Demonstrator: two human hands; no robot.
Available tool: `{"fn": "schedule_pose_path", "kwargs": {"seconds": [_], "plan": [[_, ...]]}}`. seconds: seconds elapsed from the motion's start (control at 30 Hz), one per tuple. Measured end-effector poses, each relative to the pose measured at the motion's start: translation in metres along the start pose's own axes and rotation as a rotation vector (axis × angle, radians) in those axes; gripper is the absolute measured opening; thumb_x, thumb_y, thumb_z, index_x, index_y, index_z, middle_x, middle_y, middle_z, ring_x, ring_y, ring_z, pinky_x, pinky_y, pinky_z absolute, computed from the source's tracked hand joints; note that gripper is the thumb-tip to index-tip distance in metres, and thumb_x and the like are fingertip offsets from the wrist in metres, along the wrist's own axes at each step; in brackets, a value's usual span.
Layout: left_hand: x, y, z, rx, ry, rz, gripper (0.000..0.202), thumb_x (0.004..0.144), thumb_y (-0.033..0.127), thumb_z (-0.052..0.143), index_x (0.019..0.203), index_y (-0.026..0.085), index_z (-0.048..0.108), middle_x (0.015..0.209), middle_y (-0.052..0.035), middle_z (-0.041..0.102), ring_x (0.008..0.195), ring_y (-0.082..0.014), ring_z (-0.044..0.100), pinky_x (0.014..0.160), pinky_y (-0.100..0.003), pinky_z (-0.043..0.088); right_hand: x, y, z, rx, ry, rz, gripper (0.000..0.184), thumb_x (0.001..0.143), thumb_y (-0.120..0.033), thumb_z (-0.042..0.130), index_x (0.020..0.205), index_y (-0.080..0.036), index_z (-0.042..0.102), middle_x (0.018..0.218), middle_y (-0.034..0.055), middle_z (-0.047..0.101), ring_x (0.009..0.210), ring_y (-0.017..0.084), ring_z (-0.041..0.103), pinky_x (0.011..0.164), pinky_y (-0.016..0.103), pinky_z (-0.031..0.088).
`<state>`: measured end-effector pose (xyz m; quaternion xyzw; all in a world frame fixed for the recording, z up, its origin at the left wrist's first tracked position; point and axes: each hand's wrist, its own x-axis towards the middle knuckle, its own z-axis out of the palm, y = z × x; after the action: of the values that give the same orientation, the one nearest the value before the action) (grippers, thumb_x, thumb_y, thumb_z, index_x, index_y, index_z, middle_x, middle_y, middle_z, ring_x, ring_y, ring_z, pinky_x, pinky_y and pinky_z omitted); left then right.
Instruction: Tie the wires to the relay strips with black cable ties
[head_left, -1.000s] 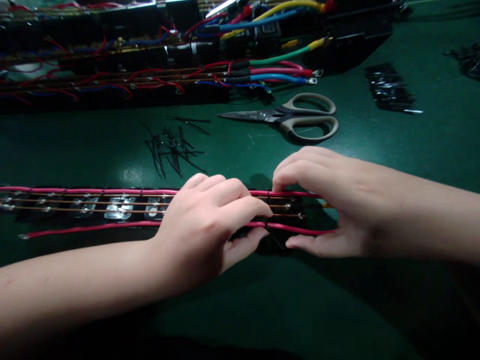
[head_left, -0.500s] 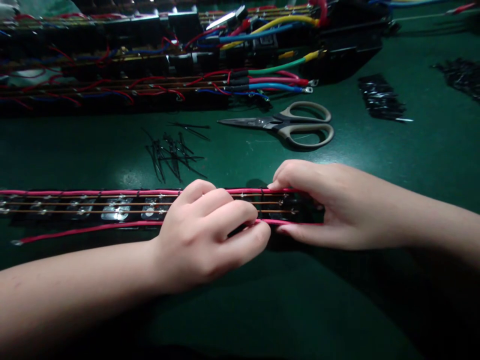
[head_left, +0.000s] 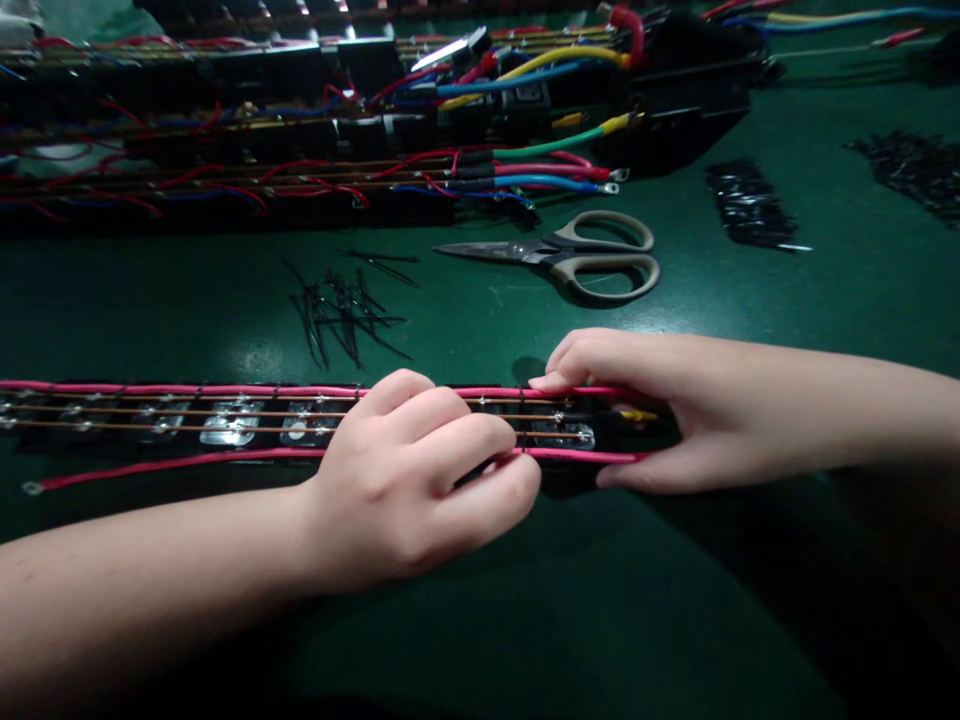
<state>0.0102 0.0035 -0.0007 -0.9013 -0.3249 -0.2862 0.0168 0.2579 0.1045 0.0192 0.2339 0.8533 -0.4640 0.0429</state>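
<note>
Head view: left hand (head_left: 420,485) pinches the lower pink wire (head_left: 187,458) while right hand (head_left: 637,410) clasps the strip (head_left: 232,422) at its end.

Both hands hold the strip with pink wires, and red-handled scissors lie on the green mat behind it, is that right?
No: in the head view the scissors have grey handles, not red. The left hand and right hand do hold the strip.

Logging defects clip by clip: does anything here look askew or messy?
The near pink wire bows away from the black strip toward its left end, with its ring terminal loose on the mat. The far pink wire runs straight. Scattered black offcuts lie behind.
</note>
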Motion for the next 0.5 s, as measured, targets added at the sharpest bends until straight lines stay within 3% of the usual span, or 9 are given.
{"fn": "schedule_pose_path", "kwargs": {"seconds": [0.2, 0.5], "plan": [[-0.001, 0.000, 0.000, 0.004, 0.013, 0.015, 0.006, 0.093, 0.012, 0.062, 0.093, 0.018, 0.064, 0.083, -0.0023, 0.076, 0.068, -0.0163, 0.062, 0.063, -0.034, 0.041, 0.003, -0.001, -0.001, 0.037, 0.029, -0.063, 0.032, 0.089, -0.041, 0.069, 0.113, -0.022, 0.060, 0.109, 0.0071, 0.066, 0.091, 0.022, 0.063, 0.070, 0.031, 0.052], [-0.001, 0.000, 0.000, 0.010, 0.035, 0.041, 0.006, 0.090, 0.013, 0.067, 0.094, 0.018, 0.066, 0.083, -0.0016, 0.076, 0.066, -0.0154, 0.062, 0.062, -0.033, 0.043, 0.012, -0.003, 0.017, -0.084, 0.169, -0.089, 0.023, 0.090, -0.045, 0.064, 0.096, -0.023, 0.058, 0.091, 0.0031, 0.063, 0.072, 0.019, 0.058, 0.057, 0.033, 0.044]]}}
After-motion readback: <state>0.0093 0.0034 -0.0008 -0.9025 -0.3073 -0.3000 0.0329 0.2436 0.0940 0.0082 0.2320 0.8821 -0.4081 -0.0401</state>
